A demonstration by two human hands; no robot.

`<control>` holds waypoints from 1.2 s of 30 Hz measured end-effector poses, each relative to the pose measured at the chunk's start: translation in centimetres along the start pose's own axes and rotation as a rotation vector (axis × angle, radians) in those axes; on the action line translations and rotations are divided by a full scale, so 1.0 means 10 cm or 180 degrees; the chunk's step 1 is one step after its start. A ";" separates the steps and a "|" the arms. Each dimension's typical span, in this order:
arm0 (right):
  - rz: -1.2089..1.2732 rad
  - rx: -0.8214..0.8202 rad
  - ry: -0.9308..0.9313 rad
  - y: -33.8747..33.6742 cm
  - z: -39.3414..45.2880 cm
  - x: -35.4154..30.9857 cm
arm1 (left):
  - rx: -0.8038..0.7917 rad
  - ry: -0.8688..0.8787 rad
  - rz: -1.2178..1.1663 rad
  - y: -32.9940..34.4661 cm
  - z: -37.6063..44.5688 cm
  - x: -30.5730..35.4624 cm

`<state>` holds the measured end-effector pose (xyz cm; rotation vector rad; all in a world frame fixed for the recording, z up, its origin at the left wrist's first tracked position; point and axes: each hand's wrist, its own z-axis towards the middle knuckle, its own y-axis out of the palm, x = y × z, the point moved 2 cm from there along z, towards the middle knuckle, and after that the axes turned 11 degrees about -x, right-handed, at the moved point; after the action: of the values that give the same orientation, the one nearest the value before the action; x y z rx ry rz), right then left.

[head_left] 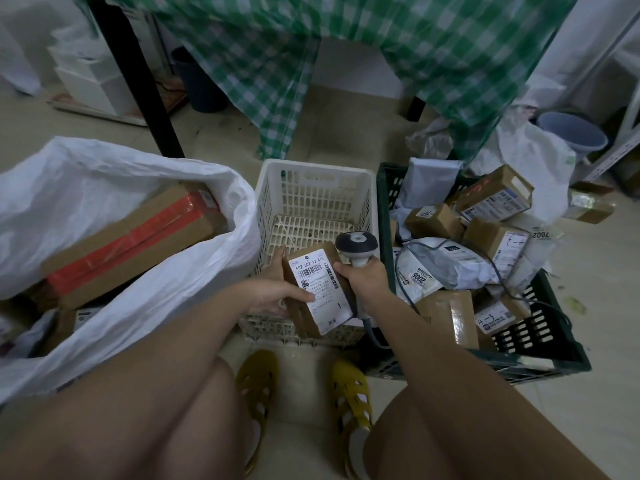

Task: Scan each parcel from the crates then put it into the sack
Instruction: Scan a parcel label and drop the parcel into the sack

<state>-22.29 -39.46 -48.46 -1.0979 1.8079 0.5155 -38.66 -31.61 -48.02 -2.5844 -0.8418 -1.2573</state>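
1. Nearest the camera are the person's bare knees and two yellow sandals (351,407) planted on the pale floor.
2. The left hand (273,292) grips a brown parcel (317,289): thumb laid across the white label on its face, fingers wrapped round the far left edge. The parcel is held tilted, label up, over the near part of the white crate (313,188).
3. The right hand (363,275) is closed round the grip of a scanner (356,245), whose dark round head stands just above the parcel's upper right corner. The thumb touches the label's right edge. A grey cord runs from the scanner down past the wrist.
4. The white crate shows only its lattice bottom beyond the parcel.
5. To the left, a white sack (114,174) gapes open, with a long box (135,244) taped in red lying inside.
6. To the right, a green crate (540,344) is heaped with small boxes and grey mailers.
7. Farthest back hangs a green checked cloth (346,57).
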 end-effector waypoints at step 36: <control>-0.1105 -0.0480 -0.0493 -0.44 -1.01 -0.29 | 0.0691 0.0679 0.0252 -0.11 0.11 0.17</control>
<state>-23.06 -47.71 -40.60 -1.4015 1.4234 0.5166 -37.68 -29.55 -47.51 -2.2463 -0.7788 -1.3106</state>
